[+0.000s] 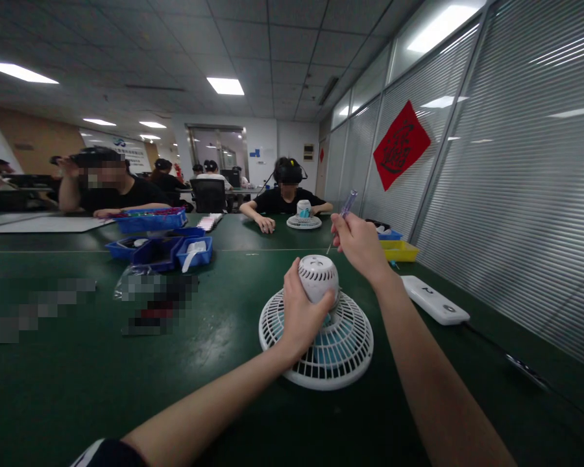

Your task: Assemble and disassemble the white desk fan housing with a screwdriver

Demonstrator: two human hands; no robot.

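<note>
A white fan head (340, 373) lies grille-down on the green table, with light blue blades showing through its bars. Its rounded motor housing (318, 275) points up. My left hand (302, 308) is wrapped round the side of that housing. Just above and to the right, my right hand (359, 243) grips a screwdriver (349, 202) with a clear purplish handle. The screwdriver's thin shaft slants down toward the top right of the housing. Whether its tip touches the housing, I cannot tell.
Blue parts bins (158, 251) stand at the left, near a clear plastic bag (139, 283). A yellow tray (399, 250) and a white power strip (434, 299) with a cable lie at the right. Across the table, a person (288, 194) sits behind another fan (304, 220).
</note>
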